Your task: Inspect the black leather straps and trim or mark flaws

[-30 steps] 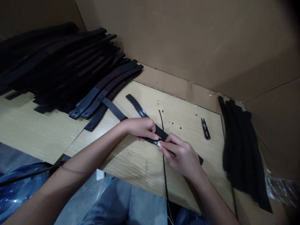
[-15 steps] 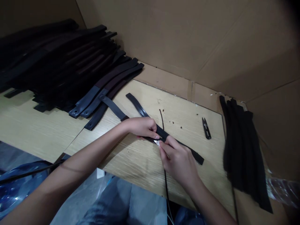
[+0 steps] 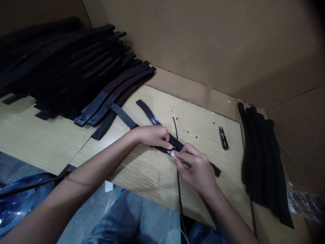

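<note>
A long black strap [image 3: 149, 114] lies diagonally on the light wooden table [image 3: 142, 173]. My left hand [image 3: 153, 136] pins the strap down near its middle with thumb and fingers. My right hand [image 3: 196, 169] is right beside it, its fingertips pinching a small white piece [image 3: 172, 153] against the strap. The strap's far end [image 3: 215, 170] sticks out past my right hand. A thin black cord [image 3: 177, 176] runs under both hands and off the table's near edge.
A big heap of black and dark brown straps [image 3: 71, 71] fills the back left. A second strap [image 3: 122, 115] lies beside the one in hand. Small black snips [image 3: 223, 138] rest at the right, and a bundle of black strips [image 3: 261, 159] beyond. Cardboard walls [image 3: 203, 44] stand behind.
My right hand shifted slightly along the strap at the white piece. My left hand stayed in place on the strap. The view rose a little.
</note>
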`<state>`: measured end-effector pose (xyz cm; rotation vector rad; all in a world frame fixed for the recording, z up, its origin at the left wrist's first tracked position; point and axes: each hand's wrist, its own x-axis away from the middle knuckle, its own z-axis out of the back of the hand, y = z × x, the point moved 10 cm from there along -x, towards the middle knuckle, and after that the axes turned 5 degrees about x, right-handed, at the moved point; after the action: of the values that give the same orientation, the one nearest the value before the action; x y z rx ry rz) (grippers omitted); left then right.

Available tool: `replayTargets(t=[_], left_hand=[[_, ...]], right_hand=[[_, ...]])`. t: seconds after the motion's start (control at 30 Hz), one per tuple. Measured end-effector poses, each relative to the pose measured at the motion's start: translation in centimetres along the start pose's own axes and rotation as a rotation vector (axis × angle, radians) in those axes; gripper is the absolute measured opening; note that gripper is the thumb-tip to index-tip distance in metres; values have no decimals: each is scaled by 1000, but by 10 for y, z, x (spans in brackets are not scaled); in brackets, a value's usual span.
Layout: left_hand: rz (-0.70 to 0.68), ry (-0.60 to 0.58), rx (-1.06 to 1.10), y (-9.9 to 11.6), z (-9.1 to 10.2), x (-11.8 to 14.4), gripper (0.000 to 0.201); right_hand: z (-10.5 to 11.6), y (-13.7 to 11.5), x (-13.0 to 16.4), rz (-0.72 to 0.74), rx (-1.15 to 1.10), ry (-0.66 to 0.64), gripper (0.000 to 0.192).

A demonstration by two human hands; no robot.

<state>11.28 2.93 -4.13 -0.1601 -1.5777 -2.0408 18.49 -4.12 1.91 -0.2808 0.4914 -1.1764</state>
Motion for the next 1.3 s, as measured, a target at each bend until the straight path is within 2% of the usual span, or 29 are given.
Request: replayTargets(t=[0.2, 0.63, 1.3], left_hand=[[-7, 4, -3, -1, 0, 0, 32], [-1, -12, 10, -1, -1, 1, 33], [-8, -13, 22, -1, -1, 1, 34]], right_hand=[[11, 2, 2, -6, -10, 44, 18], [3, -6, 1, 40, 72, -5, 21], [3, -4, 1, 32, 91, -3, 21]])
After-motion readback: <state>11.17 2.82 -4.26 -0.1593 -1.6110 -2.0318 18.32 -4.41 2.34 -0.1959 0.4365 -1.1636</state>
